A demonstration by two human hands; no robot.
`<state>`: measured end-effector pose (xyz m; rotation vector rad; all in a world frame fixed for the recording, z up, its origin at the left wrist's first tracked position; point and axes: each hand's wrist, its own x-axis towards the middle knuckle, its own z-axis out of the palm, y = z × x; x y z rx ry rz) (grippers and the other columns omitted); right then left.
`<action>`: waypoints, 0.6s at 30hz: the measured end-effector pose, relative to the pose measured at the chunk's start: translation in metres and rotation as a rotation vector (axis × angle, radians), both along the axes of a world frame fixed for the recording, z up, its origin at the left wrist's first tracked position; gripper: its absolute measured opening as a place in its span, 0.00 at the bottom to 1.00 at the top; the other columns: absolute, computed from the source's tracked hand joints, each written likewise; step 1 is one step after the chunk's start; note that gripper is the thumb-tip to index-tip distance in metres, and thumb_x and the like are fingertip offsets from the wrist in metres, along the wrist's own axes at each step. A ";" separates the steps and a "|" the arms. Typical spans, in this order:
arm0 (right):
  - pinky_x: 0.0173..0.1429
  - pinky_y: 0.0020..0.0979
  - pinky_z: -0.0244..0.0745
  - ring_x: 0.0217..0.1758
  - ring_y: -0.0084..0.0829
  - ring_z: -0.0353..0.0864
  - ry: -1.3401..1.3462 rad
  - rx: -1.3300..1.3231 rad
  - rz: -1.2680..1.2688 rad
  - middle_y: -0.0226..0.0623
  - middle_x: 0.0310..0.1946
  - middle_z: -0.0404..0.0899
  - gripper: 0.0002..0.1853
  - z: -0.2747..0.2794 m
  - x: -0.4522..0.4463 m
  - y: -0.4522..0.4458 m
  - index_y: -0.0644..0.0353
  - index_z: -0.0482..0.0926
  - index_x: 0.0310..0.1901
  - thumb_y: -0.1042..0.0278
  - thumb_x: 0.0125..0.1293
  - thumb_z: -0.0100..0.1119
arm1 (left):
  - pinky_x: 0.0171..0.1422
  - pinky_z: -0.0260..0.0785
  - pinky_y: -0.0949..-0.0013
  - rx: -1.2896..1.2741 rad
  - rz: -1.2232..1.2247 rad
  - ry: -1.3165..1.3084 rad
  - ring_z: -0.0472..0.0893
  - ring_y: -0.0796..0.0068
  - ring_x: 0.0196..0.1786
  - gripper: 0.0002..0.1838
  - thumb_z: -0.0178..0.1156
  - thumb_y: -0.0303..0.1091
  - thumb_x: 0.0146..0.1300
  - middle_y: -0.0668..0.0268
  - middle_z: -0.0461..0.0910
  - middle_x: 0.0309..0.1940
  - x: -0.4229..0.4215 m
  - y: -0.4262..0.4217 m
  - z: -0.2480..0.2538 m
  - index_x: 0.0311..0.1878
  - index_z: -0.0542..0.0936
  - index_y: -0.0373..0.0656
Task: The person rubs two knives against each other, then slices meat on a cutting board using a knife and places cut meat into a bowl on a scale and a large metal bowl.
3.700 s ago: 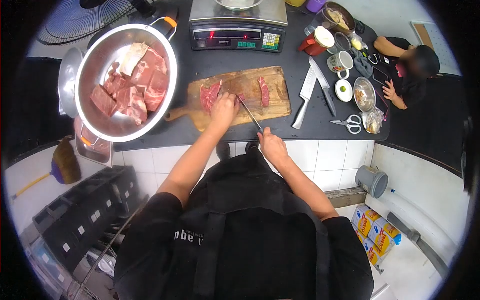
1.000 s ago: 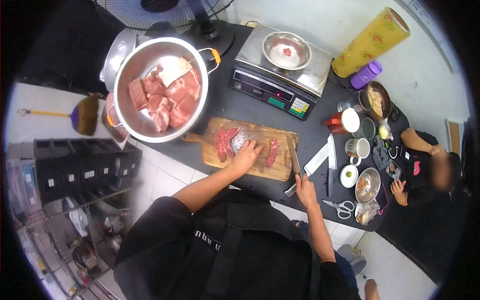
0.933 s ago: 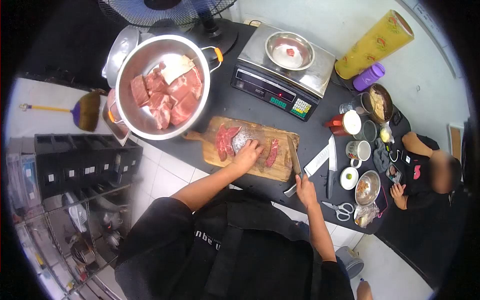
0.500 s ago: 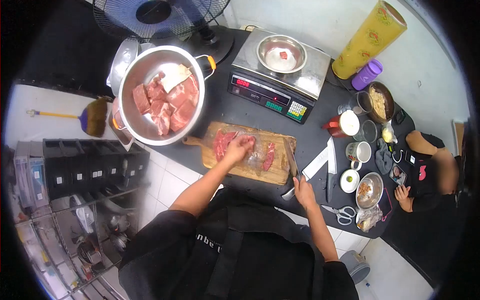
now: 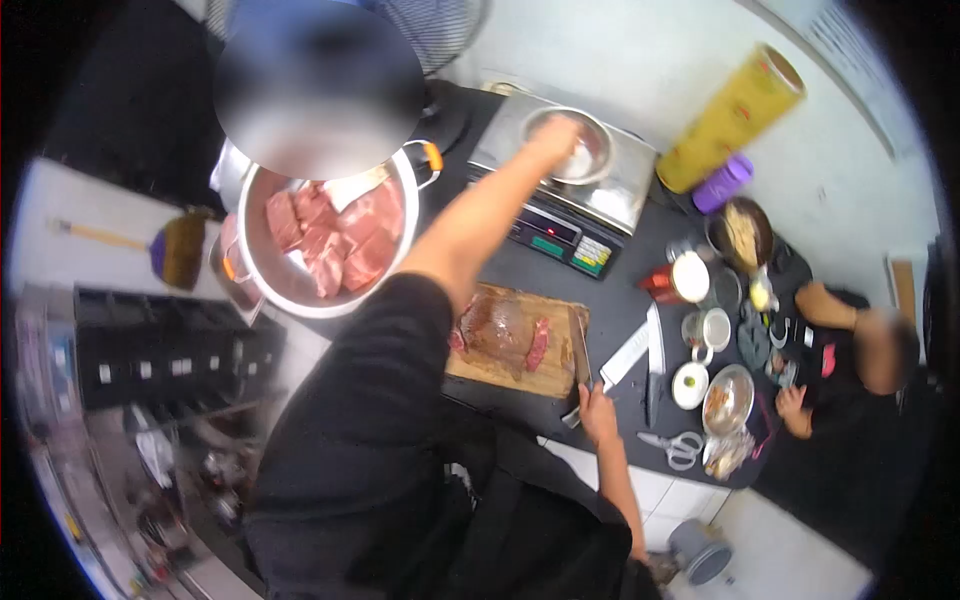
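Note:
My left hand [image 5: 556, 140] reaches over the metal bowl [image 5: 600, 160] on the digital scale [image 5: 625, 205]. Its fingers are blurred, and anything they hold is hidden. My right hand [image 5: 598, 415] grips the handle of a knife [image 5: 581, 345], its blade lying along the right end of the wooden cutting board [image 5: 560, 384]. A strip of raw meat [image 5: 538, 344] rests on the board, left of the blade. More raw meat [image 5: 457, 340] shows at the board's left side, partly covered by my left arm.
A large pot [image 5: 262, 283] of raw meat chunks stands left of the board. Two more knives [image 5: 650, 365], scissors [image 5: 675, 450], a mug [image 5: 714, 328] and a small metal bowl [image 5: 738, 380] lie to the right. Another person [image 5: 845, 370] sits at the right end.
My left hand has moved from the meat on the board up to the bowl on the scale. The right hand keeps the knife at the board's right end. The view has shifted.

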<state>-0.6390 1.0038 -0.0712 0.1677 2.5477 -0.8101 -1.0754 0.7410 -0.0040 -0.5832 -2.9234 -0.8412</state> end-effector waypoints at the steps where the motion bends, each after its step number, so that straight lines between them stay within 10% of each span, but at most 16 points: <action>1: 0.41 0.60 0.70 0.38 0.68 0.76 -0.017 0.010 0.017 0.70 0.30 0.77 0.22 -0.001 0.001 -0.002 0.69 0.68 0.43 0.52 0.73 0.47 | 0.54 0.76 0.56 -0.214 0.064 0.039 0.82 0.55 0.51 0.15 0.56 0.30 0.60 0.52 0.83 0.46 0.002 0.008 0.002 0.49 0.84 0.48; 10: 0.41 0.58 0.71 0.39 0.67 0.77 -0.044 0.073 -0.044 0.69 0.31 0.78 0.20 0.010 0.005 -0.023 0.68 0.68 0.44 0.53 0.73 0.46 | 0.57 0.73 0.54 -0.393 0.047 -0.124 0.80 0.49 0.52 0.12 0.52 0.33 0.65 0.49 0.77 0.52 -0.008 0.031 0.003 0.46 0.81 0.39; 15: 0.42 0.57 0.72 0.40 0.67 0.77 -0.038 0.078 -0.044 0.69 0.32 0.78 0.21 0.017 0.004 -0.027 0.68 0.68 0.45 0.53 0.73 0.46 | 0.54 0.74 0.56 0.226 0.172 0.160 0.81 0.52 0.48 0.14 0.57 0.36 0.62 0.50 0.80 0.46 0.047 -0.006 0.042 0.47 0.78 0.37; 18: 0.43 0.57 0.72 0.41 0.67 0.77 -0.064 0.102 -0.042 0.69 0.33 0.78 0.21 0.015 0.003 -0.025 0.69 0.69 0.46 0.52 0.73 0.46 | 0.51 0.74 0.61 0.375 0.269 -0.132 0.81 0.63 0.47 0.17 0.61 0.39 0.58 0.56 0.82 0.41 0.141 -0.094 0.099 0.46 0.78 0.39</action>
